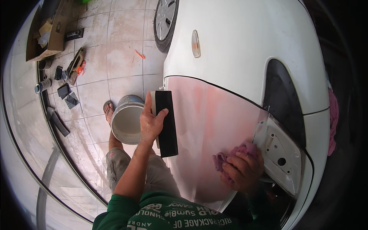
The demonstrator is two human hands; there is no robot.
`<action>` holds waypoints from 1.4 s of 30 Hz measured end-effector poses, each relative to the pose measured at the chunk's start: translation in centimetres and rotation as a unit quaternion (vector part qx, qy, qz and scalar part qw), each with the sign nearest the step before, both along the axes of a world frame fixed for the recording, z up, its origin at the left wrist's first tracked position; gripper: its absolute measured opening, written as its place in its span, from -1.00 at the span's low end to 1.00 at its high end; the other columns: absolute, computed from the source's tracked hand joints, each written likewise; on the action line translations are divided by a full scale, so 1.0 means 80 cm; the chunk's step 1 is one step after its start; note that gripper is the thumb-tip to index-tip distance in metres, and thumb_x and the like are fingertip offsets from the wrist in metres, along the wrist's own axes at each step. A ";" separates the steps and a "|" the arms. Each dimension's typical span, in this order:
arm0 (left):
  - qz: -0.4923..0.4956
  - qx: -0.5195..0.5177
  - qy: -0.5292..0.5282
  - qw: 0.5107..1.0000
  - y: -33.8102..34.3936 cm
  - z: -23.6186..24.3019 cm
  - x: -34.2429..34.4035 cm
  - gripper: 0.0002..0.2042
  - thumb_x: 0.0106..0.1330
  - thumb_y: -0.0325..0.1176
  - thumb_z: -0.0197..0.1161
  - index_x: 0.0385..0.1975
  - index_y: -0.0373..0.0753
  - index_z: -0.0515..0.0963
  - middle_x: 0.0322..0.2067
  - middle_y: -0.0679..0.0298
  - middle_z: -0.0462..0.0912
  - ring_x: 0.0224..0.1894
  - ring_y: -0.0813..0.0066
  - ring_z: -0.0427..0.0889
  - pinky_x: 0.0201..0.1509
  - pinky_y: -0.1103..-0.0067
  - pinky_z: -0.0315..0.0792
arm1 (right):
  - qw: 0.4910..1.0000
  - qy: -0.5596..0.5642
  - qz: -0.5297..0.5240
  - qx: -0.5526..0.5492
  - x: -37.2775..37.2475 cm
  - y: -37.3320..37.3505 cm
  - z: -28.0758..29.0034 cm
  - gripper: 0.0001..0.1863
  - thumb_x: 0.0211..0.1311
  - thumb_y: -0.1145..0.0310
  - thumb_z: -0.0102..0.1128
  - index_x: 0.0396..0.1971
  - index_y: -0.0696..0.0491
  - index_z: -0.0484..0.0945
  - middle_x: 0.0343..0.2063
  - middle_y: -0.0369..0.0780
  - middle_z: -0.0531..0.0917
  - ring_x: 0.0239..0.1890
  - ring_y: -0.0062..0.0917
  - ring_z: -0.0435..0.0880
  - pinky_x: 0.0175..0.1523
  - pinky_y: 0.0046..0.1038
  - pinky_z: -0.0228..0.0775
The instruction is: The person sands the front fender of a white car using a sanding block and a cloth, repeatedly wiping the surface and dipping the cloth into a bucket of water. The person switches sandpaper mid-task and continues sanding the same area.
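My left hand [152,122] grips a long sanding block [166,124] with a black face and a pale back, held upright beside the car panel. Fingers of my right hand [242,170] are wrapped round a crumpled pink-purple cloth [247,148], which rests on the panel close to its upper right corner. The door panel [203,126] is whitish with patchy pink areas and joins the white car body [226,42]. Below the left hand, a bucket [126,124] holds cloudy, pale liquid.
A bare metal mirror mount [281,153] sits right of the cloth. On the tiled floor [122,57] at left lie a cardboard box [57,40], a can [43,86], dark sandpaper pieces [64,91] and an orange scrap [140,54]. My sandaled foot [109,111] is beside the bucket.
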State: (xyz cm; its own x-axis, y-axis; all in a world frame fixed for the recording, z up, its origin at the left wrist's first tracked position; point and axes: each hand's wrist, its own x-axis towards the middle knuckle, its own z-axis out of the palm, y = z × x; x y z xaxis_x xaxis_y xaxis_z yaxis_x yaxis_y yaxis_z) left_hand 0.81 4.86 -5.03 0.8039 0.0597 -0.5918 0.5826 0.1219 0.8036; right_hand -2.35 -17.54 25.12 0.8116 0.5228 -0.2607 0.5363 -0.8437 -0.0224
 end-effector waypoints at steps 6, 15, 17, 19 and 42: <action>-0.039 0.004 0.026 0.999 0.100 -0.054 -0.032 -0.13 0.26 -0.46 0.45 0.59 -0.45 0.19 0.05 -0.09 0.78 0.01 0.26 0.79 0.19 0.42 0.62 | 0.992 -0.061 -0.043 -0.102 0.047 0.049 -0.029 -0.66 0.06 0.26 0.63 -0.35 -0.17 0.52 -0.21 -0.39 0.61 0.04 -0.34 0.60 0.34 0.17 0.36; 0.046 0.051 0.021 0.997 0.256 -0.162 -0.091 -0.15 0.25 -0.52 0.41 0.58 -0.48 0.19 0.15 -0.01 0.69 0.15 0.29 0.69 0.31 0.49 0.52 | 0.977 -0.109 0.024 -0.184 0.186 0.105 -0.212 -0.73 0.00 0.42 0.50 -0.33 -0.09 0.56 -0.27 -0.35 0.61 -0.02 -0.41 0.63 0.30 -0.16 0.34; 0.039 0.012 0.073 0.997 0.278 -0.182 -0.110 -0.14 0.25 -0.52 0.41 0.58 -0.47 0.18 0.15 0.00 0.69 0.13 0.30 0.70 0.30 0.49 0.54 | 0.986 -0.044 0.005 -0.160 0.188 0.122 -0.265 -0.78 0.03 0.40 0.47 -0.33 -0.09 0.59 -0.28 -0.35 0.63 -0.01 -0.41 0.64 0.24 -0.19 0.34; 0.028 -0.032 0.130 0.991 0.290 -0.199 -0.128 -0.13 0.24 -0.52 0.41 0.59 -0.47 0.17 0.14 0.00 0.70 0.10 0.31 0.71 0.27 0.49 0.56 | 0.992 0.029 -0.046 -0.111 0.175 0.139 -0.327 -0.84 0.09 0.36 0.43 -0.33 -0.11 0.63 -0.30 -0.34 0.67 0.00 -0.38 0.64 0.17 -0.21 0.33; -0.489 0.494 -0.089 0.713 0.240 -0.771 -0.337 -0.64 0.45 -0.24 0.24 0.08 -0.34 0.72 0.04 -0.08 0.79 0.07 -0.05 0.79 0.22 0.02 0.59 | 0.926 0.359 -0.114 -0.024 -0.143 0.292 -0.890 -0.71 0.08 0.03 0.45 -0.34 -0.08 0.83 -0.21 -0.23 0.83 0.03 -0.24 0.78 0.19 -0.07 0.56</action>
State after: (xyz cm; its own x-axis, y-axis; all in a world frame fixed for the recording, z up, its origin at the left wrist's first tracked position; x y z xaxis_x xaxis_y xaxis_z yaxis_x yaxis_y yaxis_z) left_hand -26.12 24.08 -66.74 0.8042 -0.2636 -0.5326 -0.1211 -0.9501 0.2875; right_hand -13.81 5.81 -46.06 0.5087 0.3333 -0.7938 0.2054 -0.9424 -0.2641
